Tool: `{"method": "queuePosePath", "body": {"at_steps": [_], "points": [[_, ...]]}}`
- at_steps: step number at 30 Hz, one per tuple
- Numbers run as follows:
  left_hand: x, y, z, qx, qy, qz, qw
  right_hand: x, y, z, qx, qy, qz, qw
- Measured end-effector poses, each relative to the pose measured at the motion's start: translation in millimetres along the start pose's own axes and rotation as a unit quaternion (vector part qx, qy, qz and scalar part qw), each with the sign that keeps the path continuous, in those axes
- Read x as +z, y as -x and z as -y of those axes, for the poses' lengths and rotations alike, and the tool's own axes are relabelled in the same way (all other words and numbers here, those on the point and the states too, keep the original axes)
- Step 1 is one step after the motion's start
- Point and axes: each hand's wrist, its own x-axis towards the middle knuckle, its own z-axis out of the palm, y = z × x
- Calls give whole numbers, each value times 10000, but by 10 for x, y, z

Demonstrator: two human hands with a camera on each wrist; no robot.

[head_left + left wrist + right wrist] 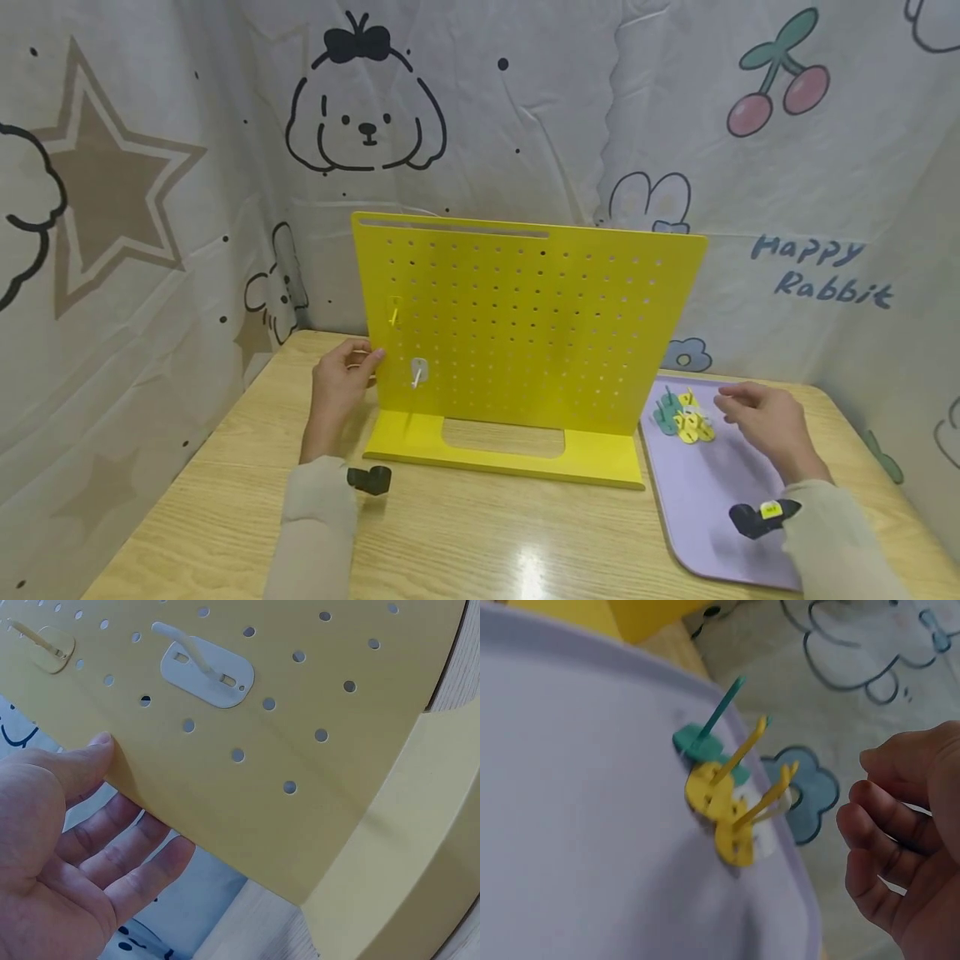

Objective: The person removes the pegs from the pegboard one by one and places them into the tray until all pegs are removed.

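Observation:
A yellow pegboard [517,333] stands upright on its base on the table. My left hand [341,379] grips its left edge, thumb on the front face and the other fingers at the back. Two hooks hang near that edge: a yellow hook [394,312] higher up and a white hook [202,667] below it. To the right, over a lilac tray [723,517], hovers my right hand [907,832], fingers loosely bent, nothing in them. Beside it on the tray lies a small cluster of green hooks [699,742], yellow hooks [711,787] and at least one white hook, partly hidden.
The wooden table [450,533] ends against a printed cloth [525,108] hung behind and at both sides. A cut-out opening [502,437] lies in the pegboard's base. The tray's raised rim [795,877] runs close by the hooks.

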Motion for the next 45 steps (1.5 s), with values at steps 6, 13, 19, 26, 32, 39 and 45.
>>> {"method": "queuePosePath", "body": {"at_steps": [6, 13, 19, 26, 32, 39, 45], "points": [[2, -3, -10, 35, 16, 0, 10000, 35, 228, 285, -227, -303, -411, 9984], [2, -1, 9, 54, -50, 7, 10000, 114, 430, 619, -1110, -316, -728, 9906], [10, -1, 5, 50, -37, 18, 10000, 212, 497, 866, -1810, -461, -932, 9780], [3, 0, 0, 5, -45, -23, 10000, 389, 524, 1116, -2767, -956, -991, 9510], [1, 3, -5, -42, -78, 15, 10000, 579, 520, 1311, -3070, -1258, -659, 9410], [-3, 8, -25, -86, -107, 45, 9999, 819, 553, 1579, -3445, -1360, -156, 9288], [5, 14, -31, -97, -76, 54, 9999, 1016, 602, 1833, -3524, -1520, 273, 9230]]}}
